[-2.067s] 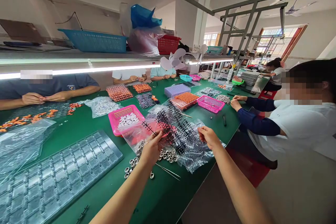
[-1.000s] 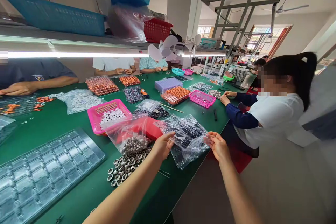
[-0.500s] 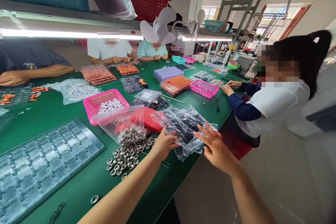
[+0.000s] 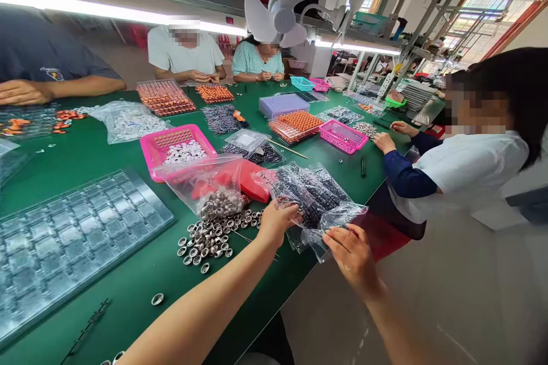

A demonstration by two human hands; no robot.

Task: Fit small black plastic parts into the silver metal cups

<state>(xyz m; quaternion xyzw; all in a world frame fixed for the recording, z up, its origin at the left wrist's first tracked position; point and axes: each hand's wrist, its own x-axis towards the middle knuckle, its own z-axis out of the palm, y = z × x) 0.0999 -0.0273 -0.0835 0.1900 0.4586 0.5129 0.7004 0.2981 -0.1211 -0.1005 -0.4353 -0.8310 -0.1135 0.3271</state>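
Clear plastic bags of small black parts lie by the table's near right edge. My left hand has its fingers closed on the left side of the top bag, partly hidden by the crinkled film. At the bag's near right end, my right hand pinches the loose plastic, which is raised a little. Just left of my left hand is a loose pile of silver ring-shaped metal parts, some spilling from an open zip bag that also lies against red plastic.
A clear moulded tray covers the left of the green table. Behind the bags stand a pink basket of white parts, a second pink basket and stacked orange parts. A co-worker sits at the right; several others sit opposite.
My right hand has gone from hovering with spread fingers to pinching the bag's near end. My left hand has closed on the bag's left side. The view has shifted slightly.
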